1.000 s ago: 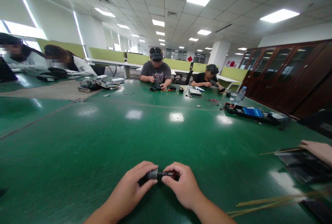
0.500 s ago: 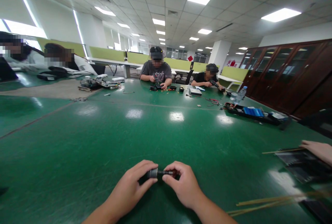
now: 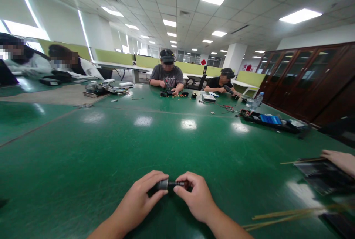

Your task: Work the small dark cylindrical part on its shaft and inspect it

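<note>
Low in the middle of the head view, a small dark-grey cylinder (image 3: 164, 184) lies sideways, looking like a little motor body. My left hand (image 3: 144, 196) is closed round it, thumb below and fingers above. A thin dark shaft (image 3: 179, 184) with lighter rings extends rightward from the cylinder. My right hand (image 3: 196, 196) pinches this shaft between thumb and fingers. Behind those fingers a reddish-brown end piece is partly hidden. Both hands are just above or on the green tabletop (image 3: 166, 146); I cannot tell whether the parts touch it.
At the right edge another person's hand (image 3: 340, 160) rests on a dark flat panel (image 3: 325, 176). Thin yellowish sticks (image 3: 288, 215) lie nearer me. Farther back are a black tray (image 3: 273, 120), a water bottle (image 3: 259, 98) and two co-workers across the table.
My hands and the parts in them look almost unmoved. Across the table at right, the co-worker's head has lifted slightly.
</note>
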Available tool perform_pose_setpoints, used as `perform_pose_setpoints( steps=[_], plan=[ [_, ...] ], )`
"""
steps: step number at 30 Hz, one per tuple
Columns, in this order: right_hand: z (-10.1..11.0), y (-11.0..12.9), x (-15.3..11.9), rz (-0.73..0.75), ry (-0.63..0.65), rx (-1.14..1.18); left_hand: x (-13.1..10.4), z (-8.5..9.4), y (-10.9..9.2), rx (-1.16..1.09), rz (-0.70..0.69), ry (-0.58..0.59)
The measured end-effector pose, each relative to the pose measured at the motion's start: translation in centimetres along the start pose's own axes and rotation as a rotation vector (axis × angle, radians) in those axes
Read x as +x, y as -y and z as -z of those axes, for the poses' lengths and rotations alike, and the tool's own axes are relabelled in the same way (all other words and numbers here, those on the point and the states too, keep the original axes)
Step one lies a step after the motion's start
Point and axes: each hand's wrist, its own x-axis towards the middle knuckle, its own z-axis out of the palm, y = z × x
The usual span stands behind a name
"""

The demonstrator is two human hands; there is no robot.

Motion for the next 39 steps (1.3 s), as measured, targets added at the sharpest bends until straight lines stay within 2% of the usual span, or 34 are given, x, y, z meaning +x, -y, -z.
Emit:
perform_pose_setpoints(
  steps=[39],
  plan=[
    [0.05,0.14,-0.01,-0.003,-0.017,0.007,0.04,0.01,-0.15,-0.006,-0.007,-0.016]
  ],
)
